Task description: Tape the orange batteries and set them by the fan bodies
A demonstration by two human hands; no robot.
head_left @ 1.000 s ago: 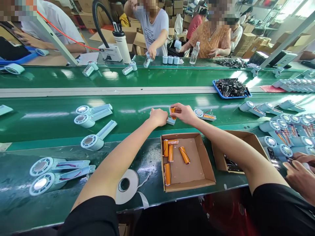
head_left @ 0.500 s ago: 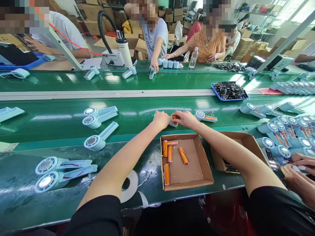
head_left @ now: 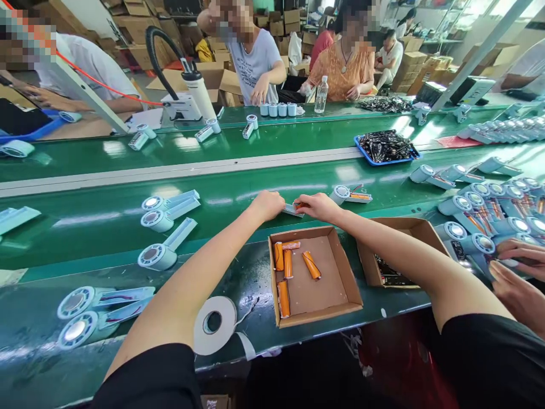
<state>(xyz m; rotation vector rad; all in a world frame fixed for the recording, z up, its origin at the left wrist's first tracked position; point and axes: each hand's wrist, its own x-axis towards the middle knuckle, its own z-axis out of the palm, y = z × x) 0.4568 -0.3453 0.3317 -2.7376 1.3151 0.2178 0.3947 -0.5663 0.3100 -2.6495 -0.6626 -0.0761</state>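
My left hand (head_left: 269, 205) is closed round the head end of a light blue handheld fan housing, which it mostly hides. Only the open handle (head_left: 293, 211) shows, pointing right between my hands. At the end of that handle, my right hand (head_left: 318, 207) pinches an orange-wrapped battery (head_left: 299, 204), of which just a sliver is visible. Whether the battery sits inside the handle I cannot tell. Just right of my right hand lies another fan housing (head_left: 342, 193) with an orange battery in its handle. Below my hands, a cardboard tray (head_left: 340, 289) holds several orange batteries.
A second cardboard box (head_left: 369, 255) stands under my right forearm. A tape roll (head_left: 215, 325) lies near the front edge. Fan housings (head_left: 157, 255) rest on the left, with many more at right beside a co-worker's hands (head_left: 517, 278). A blue tray (head_left: 385, 149) of black parts sits beyond.
The battery in my right hand shows less than before, and more of the housing's handle shows. Across the belt, a co-worker's hand has let go of a fan housing and drawn back.
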